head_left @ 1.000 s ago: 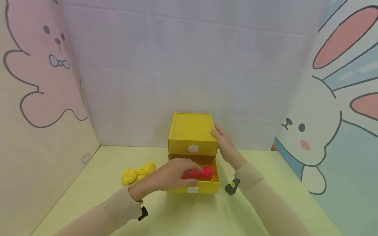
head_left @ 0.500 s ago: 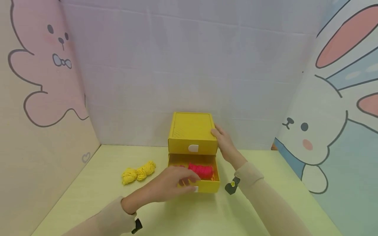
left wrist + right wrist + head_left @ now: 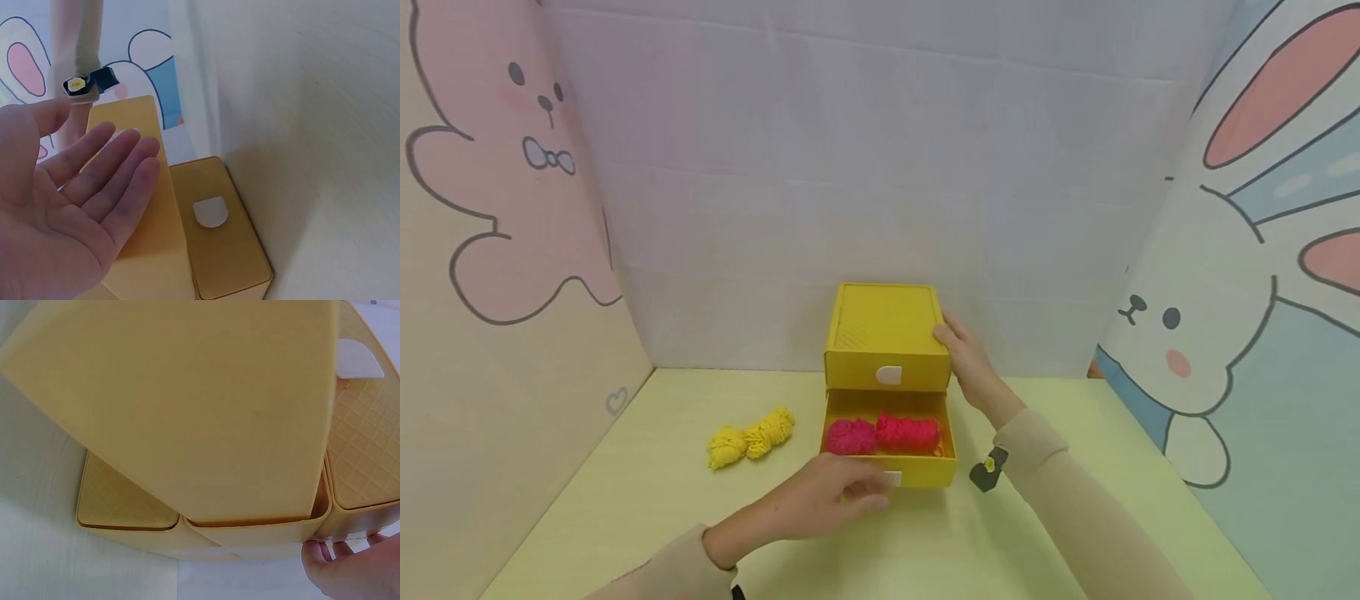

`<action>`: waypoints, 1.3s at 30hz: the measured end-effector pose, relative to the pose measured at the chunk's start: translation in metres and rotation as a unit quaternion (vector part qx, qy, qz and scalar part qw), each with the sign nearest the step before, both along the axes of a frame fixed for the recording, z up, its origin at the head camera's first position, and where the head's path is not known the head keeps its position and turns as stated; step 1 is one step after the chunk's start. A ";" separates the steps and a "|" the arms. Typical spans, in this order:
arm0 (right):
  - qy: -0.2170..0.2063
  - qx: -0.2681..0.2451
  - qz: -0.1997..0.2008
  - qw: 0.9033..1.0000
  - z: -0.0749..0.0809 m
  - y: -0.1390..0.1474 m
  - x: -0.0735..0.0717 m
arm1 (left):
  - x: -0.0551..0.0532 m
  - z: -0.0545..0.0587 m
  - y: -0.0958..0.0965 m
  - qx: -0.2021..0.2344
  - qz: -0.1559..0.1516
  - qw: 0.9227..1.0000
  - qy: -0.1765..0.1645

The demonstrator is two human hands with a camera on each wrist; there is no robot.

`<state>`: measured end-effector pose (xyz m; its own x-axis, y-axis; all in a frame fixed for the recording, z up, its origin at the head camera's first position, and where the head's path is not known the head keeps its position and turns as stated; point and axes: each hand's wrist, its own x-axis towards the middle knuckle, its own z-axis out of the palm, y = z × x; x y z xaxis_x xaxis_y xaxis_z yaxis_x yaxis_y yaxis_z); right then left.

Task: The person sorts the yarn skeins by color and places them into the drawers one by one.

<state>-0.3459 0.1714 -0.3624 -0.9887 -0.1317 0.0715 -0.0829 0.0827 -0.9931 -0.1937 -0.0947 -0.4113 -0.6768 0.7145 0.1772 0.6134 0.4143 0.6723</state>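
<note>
Left hand (image 3: 835,497): fingers loosely bent, slightly apart from one another, nothing held; palm visible in the left-wrist view. Position: just in front of the pulled-out yellow plastic drawer (image 3: 927,473), near its rounded white tab (image 3: 892,478), which the fingertips partly cover in the head view; contact with the drawer front cannot be determined. Right hand (image 3: 967,360): fingers clamped on the right side of the boxy yellow plastic drawer unit (image 3: 887,318), thumb over the top edge, remaining fingers against the side wall. Unit stands upright on the pale yellow-green counter (image 3: 1045,550), three tiers: top one closed, bearing its own white tab; middle one drawn out toward the person; bottom drawer (image 3: 234,256) closed, seen in the left-wrist view. Contents of the middle drawer: a magenta yarn bundle (image 3: 851,437) at left and a red-pink yarn bundle (image 3: 908,432) at right, lying end to end; whether they are joined cannot be told. A small orange bit at the drawer's right end, too small to identify. To the left of the unit, apart from it, a yellow yarn skein (image 3: 748,440) narrowed at its middle lies on the counter. Beige sleeves on both arms; black wrist device (image 3: 988,470) on the right. Surroundings: pale back wall (image 3: 880,167), pink bear drawing (image 3: 527,233) at left, white rabbit drawing (image 3: 1202,350) at right.
</note>
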 end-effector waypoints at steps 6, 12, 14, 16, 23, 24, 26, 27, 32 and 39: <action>0.001 0.001 0.002 1.000 -0.001 -0.001 -0.001 | -0.004 -0.014 -0.005 0.004 0.014 0.996 -0.087; 0.000 -0.001 0.000 1.000 -0.001 -0.001 0.000 | -0.003 -0.023 -0.004 0.057 0.049 0.957 -0.280; -0.001 -0.001 -0.001 1.000 0.000 -0.001 0.002 | -0.002 -0.025 -0.002 0.076 0.056 0.939 -0.330; -0.002 -0.001 -0.002 1.000 0.001 -0.002 0.002 | -0.002 -0.026 0.000 0.098 0.056 0.921 -0.374; 0.005 -0.002 0.003 1.000 0.001 -0.002 0.004 | -0.005 -0.031 0.005 0.168 0.033 0.865 -0.472; 0.005 -0.004 0.004 1.000 0.001 -0.001 0.005 | -0.005 -0.032 0.006 0.175 0.030 0.860 -0.478; 0.005 -0.008 0.006 1.000 0.001 -0.001 0.004 | -0.006 -0.034 0.008 0.190 0.023 0.851 -0.489; 0.004 -0.010 0.006 1.000 0.000 -0.001 0.004 | -0.005 -0.035 0.008 0.197 0.023 0.847 -0.493; -0.003 -0.021 0.001 1.000 -0.001 -0.001 0.003 | -0.004 -0.037 0.014 0.240 0.038 0.823 -0.514; -0.009 -0.016 -0.001 1.000 -0.001 0.000 0.003 | -0.009 -0.039 0.018 0.282 0.054 0.794 -0.536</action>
<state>-0.3432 0.1710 -0.3633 -0.9901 -0.1275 0.0586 -0.0654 0.0501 -0.9966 -0.2025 -0.0764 -0.4507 -0.7069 0.6535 -0.2707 -0.4550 -0.1271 0.8814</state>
